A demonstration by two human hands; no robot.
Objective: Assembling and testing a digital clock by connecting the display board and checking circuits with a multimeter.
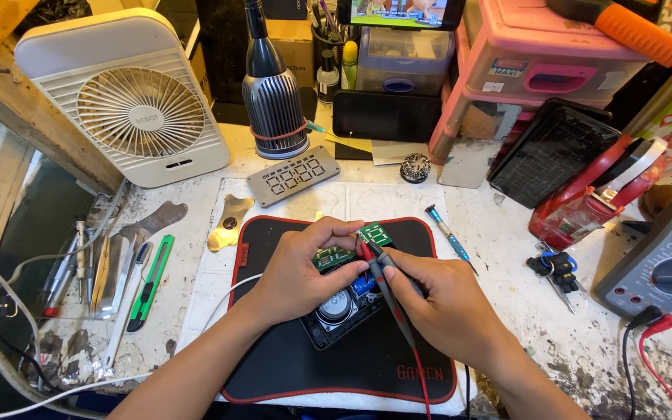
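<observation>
Clearly the left hand (297, 276) pinched the small green circuit board (334, 257) steady over the opened black plastic device (341, 309) on the black red-edged mat (289, 365), so the right hand (449, 303), clenched pen-style around red and black meter probes (386, 284), could touch it.

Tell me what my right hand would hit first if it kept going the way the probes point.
Probably the green circuit board at the probe tips; the right hand aims up-left at it, though depth is unclear.

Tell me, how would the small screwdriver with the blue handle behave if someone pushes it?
The small blue-handled screwdriver looks round and thin, so it would probably roll. It lies on the rough, stained white worktop, which may stop it soon. It seems light and stiff.
</observation>
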